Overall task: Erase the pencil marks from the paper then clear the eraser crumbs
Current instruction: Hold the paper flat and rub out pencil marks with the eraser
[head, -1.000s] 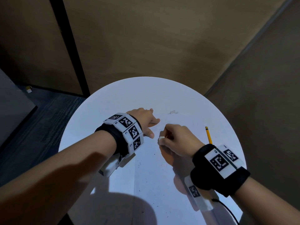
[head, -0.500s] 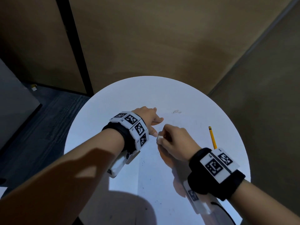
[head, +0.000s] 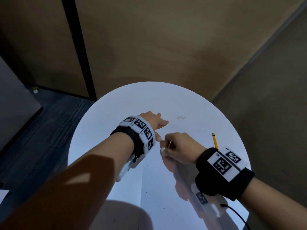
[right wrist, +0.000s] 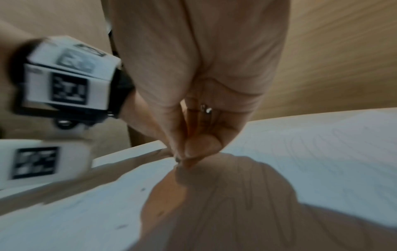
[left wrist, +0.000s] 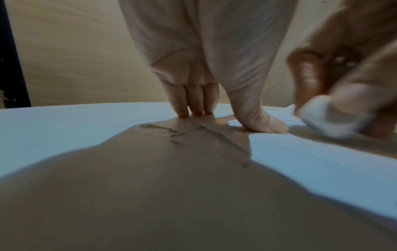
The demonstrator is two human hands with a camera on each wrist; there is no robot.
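Note:
A white sheet of paper (head: 159, 188) lies on the round white table (head: 116, 113). My left hand (head: 155, 121) presses flat on it, fingers (left wrist: 193, 101) straight and thumb spread. Just right of that thumb, my right hand (head: 179, 146) grips a white eraser (head: 163, 150) whose end touches the paper; the left wrist view shows the eraser (left wrist: 328, 117) blurred. Dark pencil marks (left wrist: 163, 130) run under my left palm. Faint looping lines (right wrist: 311, 152) show on the paper beside my right hand (right wrist: 193, 152). Small dark crumbs (head: 147, 166) dot the sheet.
A yellow pencil (head: 215, 141) lies on the table right of my right wrist. A small greyish smudge or crumb pile (head: 180, 117) sits beyond both hands. Brown walls stand close behind and to the right; dark floor lies to the left.
My right hand has slid the eraser a little toward me beside the left thumb. The left hand stays pressed on the paper. The head view has shifted slightly.

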